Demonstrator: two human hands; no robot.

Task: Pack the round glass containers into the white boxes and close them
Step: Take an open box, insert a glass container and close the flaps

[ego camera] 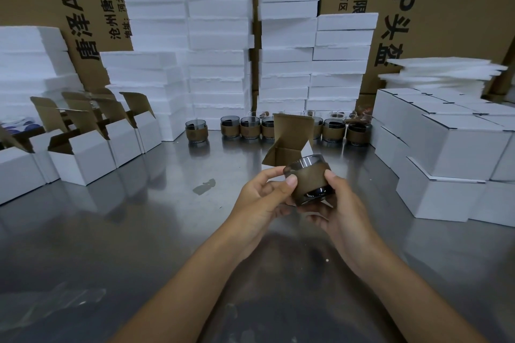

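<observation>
Holds one round glass container in both hands, above the worktop at mid-view. With the left hand, at 9 o'clock of it, presses a thumb to the brown sleeve just under the rim, fingers curled behind: grip closed on the container. With the right hand, at 4 o'clock, cups base and side, thumb on the sleeve: grip closed on it too. Carries it tilted: short axis running 12 to 6 o'clock, mouth up and away toward 12, glass base down toward 6. Just behind at 12 o'clock, an open white box, brown lid flap upright; contact between the two not clear. Farther at 12 o'clock, a row of containers upright before foam stacks. At 9 o'clock, open boxes, flaps up. At 3 o'clock, closed boxes, stacked.
</observation>
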